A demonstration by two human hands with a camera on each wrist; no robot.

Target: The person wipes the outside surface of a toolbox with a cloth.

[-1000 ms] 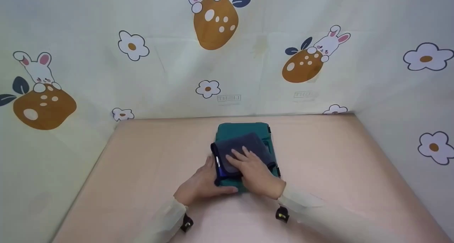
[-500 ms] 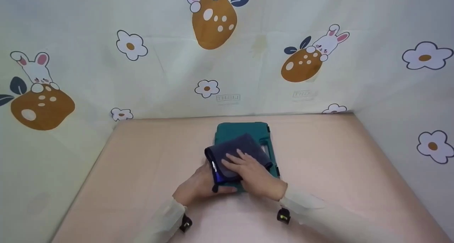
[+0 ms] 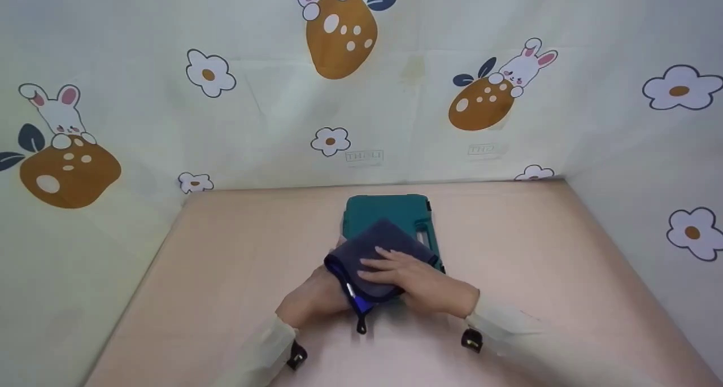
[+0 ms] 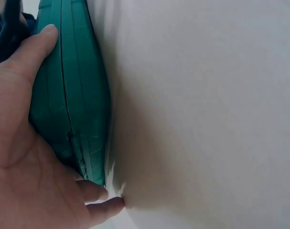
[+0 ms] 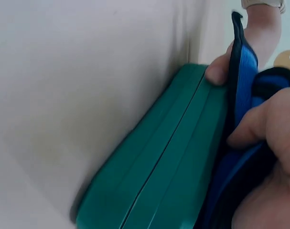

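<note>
Head view, case: a flat, teal-green plastic case lies just below the centre of the frame, on a pale pink-beige tabletop.
Head view, cloth: a folded, dark slate-blue cloth with black edging and a bright blue inner face lies askew over the lower part of the case; its black loop points to the bottom of the frame.
Head view, right hand: the right hand lies over the lower right of the cloth, fingers stretched and slightly apart; its thumb is hidden here.
Head view, left hand: the left hand is at the cloth's left edge, lower centre of the frame — most of its fingers are covered, so their pose cannot be told from above.
Head view, surroundings: pale sleeves enter from the lower left and lower right; a cream backdrop printed with rabbits, brown fruit and flowers fills the upper frame.
Left wrist view, grasp: the left thumb lies straight along the case's wall, upper left; two fingertips reach past its end at bottom centre, spread from the thumb.
Right wrist view, grasp: at right, the right thumb presses into the blue fold — pinching the cloth's upper layer. The left thumb touches the case at upper right.
</note>
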